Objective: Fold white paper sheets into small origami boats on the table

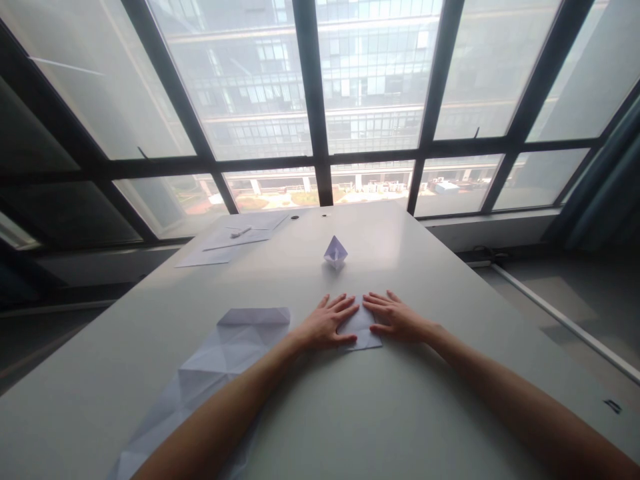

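Left grip [326,327] and right grip [399,319], spread and unclenched, rest on the folded paper [363,327] lying between them.

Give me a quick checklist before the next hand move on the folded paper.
1. Left hand on the folded paper: ok, fingers spread over its left side.
2. Right hand on the paper: ok, fingers at its right side.
3. Paper figure apart from both hands: ok, it stands beyond them.
4. Creased sheet fully in view: not ok, the left forearm hides part.
5. Folded paper's layers lined up: cannot tell, fingers cover its sides.
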Available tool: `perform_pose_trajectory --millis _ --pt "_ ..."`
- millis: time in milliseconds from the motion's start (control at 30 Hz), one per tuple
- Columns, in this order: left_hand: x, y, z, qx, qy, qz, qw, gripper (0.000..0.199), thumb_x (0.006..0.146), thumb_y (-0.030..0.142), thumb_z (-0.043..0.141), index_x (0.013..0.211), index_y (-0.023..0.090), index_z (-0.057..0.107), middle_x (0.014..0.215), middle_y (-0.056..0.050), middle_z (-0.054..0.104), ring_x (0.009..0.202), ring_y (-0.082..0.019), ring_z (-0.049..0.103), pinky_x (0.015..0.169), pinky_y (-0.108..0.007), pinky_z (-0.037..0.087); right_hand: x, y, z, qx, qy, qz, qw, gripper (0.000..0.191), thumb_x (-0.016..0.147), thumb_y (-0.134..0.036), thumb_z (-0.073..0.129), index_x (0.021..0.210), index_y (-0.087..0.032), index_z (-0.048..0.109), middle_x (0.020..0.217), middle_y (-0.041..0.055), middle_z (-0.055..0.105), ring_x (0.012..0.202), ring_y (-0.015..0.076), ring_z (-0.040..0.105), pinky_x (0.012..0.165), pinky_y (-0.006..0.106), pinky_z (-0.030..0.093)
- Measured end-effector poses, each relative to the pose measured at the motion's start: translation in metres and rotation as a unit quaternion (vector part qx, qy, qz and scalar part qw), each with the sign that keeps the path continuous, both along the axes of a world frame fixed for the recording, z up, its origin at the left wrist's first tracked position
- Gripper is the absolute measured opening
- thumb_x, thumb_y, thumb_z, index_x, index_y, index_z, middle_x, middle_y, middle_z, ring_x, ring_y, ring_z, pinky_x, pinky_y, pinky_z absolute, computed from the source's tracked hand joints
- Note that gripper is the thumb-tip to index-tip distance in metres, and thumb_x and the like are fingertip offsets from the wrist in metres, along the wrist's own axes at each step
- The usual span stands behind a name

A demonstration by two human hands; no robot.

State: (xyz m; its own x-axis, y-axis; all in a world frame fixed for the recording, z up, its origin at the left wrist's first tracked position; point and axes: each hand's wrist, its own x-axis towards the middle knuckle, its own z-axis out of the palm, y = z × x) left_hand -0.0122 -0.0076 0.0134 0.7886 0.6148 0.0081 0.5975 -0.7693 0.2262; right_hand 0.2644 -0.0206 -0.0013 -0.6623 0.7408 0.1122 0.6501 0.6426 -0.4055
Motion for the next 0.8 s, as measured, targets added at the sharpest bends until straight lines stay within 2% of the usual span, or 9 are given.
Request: perform_pose_trajectory --millis 800 --pt "-0.0006 0.0016 -0.0021 -0.002 -0.002 -0.002 1.000 0.084 0.088 0.076 0.045 0.158 0.033 0.025 0.164 -0.004 0.022 0.152 -0.033 0.016 0.122 -0.054 0.008 -0.0004 -0.0002 -0.0008 0.000 -0.001 0.002 1.000 0.069 0.095 -0.056 0.052 0.155 -0.030 0.033 0.161 0.0070 0.030 0.150 0.0288 0.024 0.121 0.057 0.007"
